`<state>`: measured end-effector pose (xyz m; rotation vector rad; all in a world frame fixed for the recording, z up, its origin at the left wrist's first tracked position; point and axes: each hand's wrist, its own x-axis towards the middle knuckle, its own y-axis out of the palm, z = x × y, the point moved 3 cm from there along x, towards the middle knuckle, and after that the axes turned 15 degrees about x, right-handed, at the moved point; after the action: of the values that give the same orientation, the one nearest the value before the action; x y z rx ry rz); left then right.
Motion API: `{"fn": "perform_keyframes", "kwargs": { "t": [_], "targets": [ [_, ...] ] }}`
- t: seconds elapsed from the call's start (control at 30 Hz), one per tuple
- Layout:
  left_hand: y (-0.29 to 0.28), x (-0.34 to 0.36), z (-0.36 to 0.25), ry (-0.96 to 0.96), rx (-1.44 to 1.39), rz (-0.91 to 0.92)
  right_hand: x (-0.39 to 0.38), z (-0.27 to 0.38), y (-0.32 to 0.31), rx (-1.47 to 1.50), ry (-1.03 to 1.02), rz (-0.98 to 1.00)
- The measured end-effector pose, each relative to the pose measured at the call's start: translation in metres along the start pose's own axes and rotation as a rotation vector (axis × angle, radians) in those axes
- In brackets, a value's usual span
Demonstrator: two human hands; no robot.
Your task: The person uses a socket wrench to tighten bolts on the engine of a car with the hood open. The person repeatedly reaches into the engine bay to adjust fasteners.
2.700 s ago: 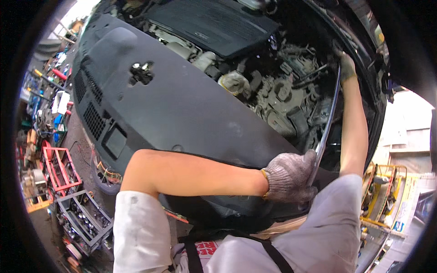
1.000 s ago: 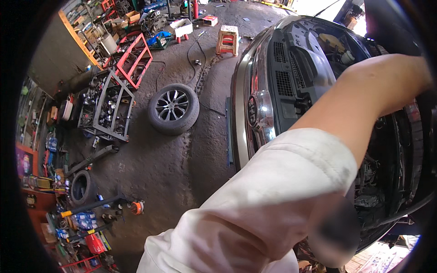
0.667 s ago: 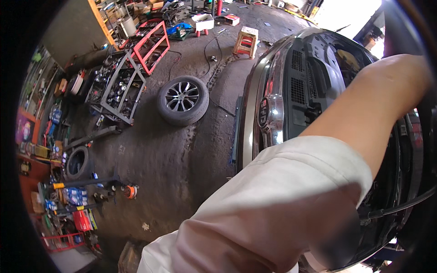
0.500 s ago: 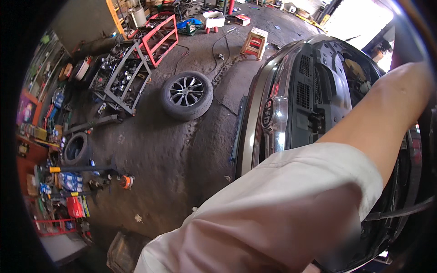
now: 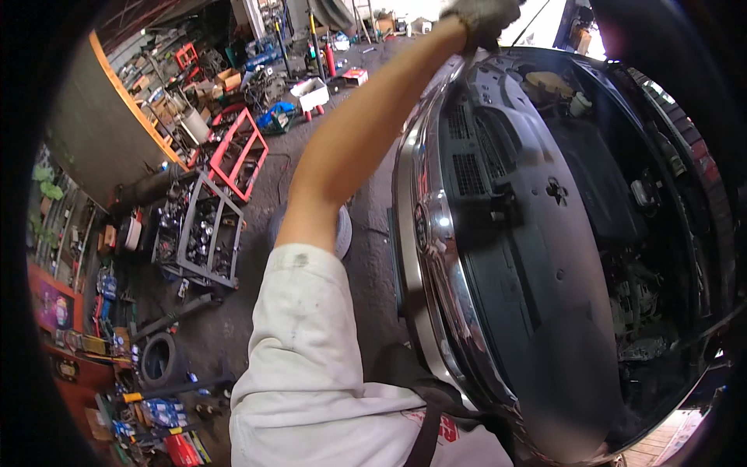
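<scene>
My left arm, in a pale short sleeve, reaches up and forward along the front of a car. A dark greyish glove covers my left hand (image 5: 482, 19) at the top edge, above the far front corner of the car. Its fingers are too dark and cut off to make out. Close to the right of the hand a thin dark rod (image 5: 533, 21) slants upward. Below lie the car's front panel cover (image 5: 537, 179), the chrome grille (image 5: 459, 311) and the uncovered engine bay (image 5: 634, 300). My right hand is out of view.
A wheel (image 5: 344, 233) on the floor is mostly hidden behind my arm. At left stand a grey metal rack of parts (image 5: 206, 233), a red frame (image 5: 239, 156) and a loose tyre (image 5: 159, 359). A white box (image 5: 310, 93) and a red cylinder (image 5: 330, 61) are farther back.
My left arm has swung from across the engine bay at right to up and forward, bringing the gloved hand into view. The view has shifted, showing more of the car and the far workshop.
</scene>
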<state>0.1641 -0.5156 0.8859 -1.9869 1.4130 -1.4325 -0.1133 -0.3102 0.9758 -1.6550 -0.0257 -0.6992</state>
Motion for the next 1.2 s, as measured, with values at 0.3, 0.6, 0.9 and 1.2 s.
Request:
{"fn": "perform_keyframes", "kwargs": {
  "t": [0.3, 0.6, 0.9, 1.2],
  "targets": [
    [0.098, -0.196, -0.09, -0.113, -0.768, 0.9, -0.021, 0.073, 0.159, 0.584, -0.43, 0.62],
    [0.173, -0.235, -0.104, -0.498, -1.268, 1.085, -0.12, 0.086, 0.222, 0.624, -0.531, 0.352],
    [0.22, -0.22, -0.075, -0.69, -1.447, 0.932, -0.153, 0.037, 0.197, 0.317, 0.106, 0.286],
    [0.249, -0.217, -0.084, -0.742, -1.322, 0.945, -0.226, 0.012, 0.227, 0.545, 0.992, -0.078]
  ]
}}
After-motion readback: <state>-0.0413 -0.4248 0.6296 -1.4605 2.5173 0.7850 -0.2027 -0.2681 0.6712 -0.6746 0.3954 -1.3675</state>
